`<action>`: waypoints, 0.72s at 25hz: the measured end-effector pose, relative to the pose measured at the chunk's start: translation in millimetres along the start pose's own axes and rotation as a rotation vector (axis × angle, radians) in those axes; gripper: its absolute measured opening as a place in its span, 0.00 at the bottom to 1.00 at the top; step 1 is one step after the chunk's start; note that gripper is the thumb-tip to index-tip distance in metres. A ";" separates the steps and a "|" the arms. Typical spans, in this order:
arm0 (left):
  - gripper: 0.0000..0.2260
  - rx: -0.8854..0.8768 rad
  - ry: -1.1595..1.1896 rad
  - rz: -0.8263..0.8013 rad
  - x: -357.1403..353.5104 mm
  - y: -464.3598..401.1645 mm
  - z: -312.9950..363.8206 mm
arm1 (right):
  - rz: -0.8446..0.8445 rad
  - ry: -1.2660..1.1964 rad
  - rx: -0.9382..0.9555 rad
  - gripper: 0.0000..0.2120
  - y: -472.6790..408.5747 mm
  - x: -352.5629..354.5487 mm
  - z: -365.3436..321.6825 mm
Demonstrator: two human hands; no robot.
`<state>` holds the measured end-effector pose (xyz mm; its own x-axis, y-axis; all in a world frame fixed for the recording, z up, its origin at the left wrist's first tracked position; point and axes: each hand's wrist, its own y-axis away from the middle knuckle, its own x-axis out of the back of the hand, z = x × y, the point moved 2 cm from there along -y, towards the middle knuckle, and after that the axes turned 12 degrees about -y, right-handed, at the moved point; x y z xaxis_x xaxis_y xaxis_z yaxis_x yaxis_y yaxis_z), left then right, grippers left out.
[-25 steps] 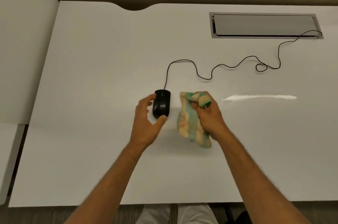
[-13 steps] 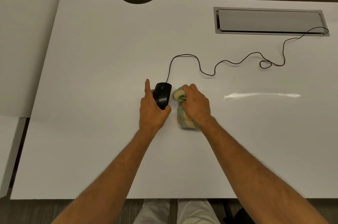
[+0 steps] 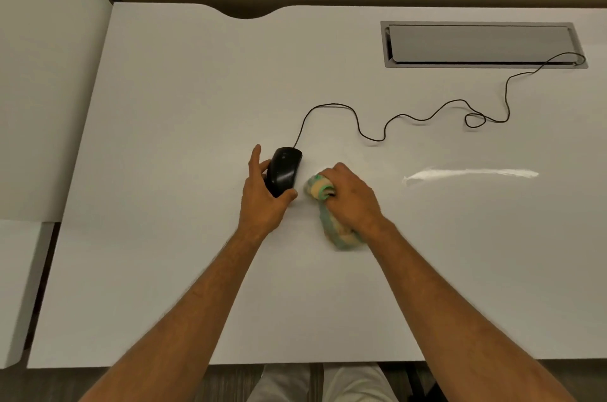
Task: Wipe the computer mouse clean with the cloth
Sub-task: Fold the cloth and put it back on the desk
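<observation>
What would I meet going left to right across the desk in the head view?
left hand → black mouse → bunched cloth → right hand → streak of glare on the desk → cable hatch, farther back.

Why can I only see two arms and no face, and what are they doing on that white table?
The camera sits on the person's head and looks down, so you see what they see: their own two arms, not their face. The left hand has its grip around a black computer mouse, tipping it a little on the white desk. The right hand squeezes a bunched-up yellow and green cloth, which sits just beside the mouse and is not touching it. The thin black mouse cable wiggles across the desk to a grey cable hatch at the back. The bright streak looks like light shining off the desk.
</observation>
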<state>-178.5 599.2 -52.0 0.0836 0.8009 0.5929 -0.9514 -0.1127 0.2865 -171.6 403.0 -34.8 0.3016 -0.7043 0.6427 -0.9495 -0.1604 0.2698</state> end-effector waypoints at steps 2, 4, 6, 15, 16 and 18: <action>0.50 0.022 0.046 0.012 -0.3 -1.4 -4.6 | -0.028 0.209 0.072 0.11 -3.2 -18.1 -15.1; 0.50 0.032 0.068 0.019 0.9 -4.0 -9.0 | -0.131 0.335 0.211 0.11 2.9 -34.0 -25.5; 0.51 0.047 0.049 -0.004 1.4 -3.3 -10.0 | -0.287 0.340 0.321 0.10 14.2 -38.9 -20.7; 0.54 0.088 -0.057 -0.001 -27.5 14.2 12.6 | -0.095 0.016 0.072 0.14 73.6 26.6 10.5; 0.54 0.092 -0.083 -0.004 -27.8 15.0 16.1 | -0.056 -0.063 0.029 0.13 81.6 39.5 11.9; 0.54 0.084 -0.140 -0.033 -22.2 18.3 22.3 | 0.049 -0.237 -0.058 0.12 100.4 67.6 12.5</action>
<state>-191.1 566.2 -43.1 0.1600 0.7159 0.6796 -0.9198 -0.1418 0.3659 -247.7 330.7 26.8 0.2198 -0.8537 0.4721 -0.9540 -0.0869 0.2871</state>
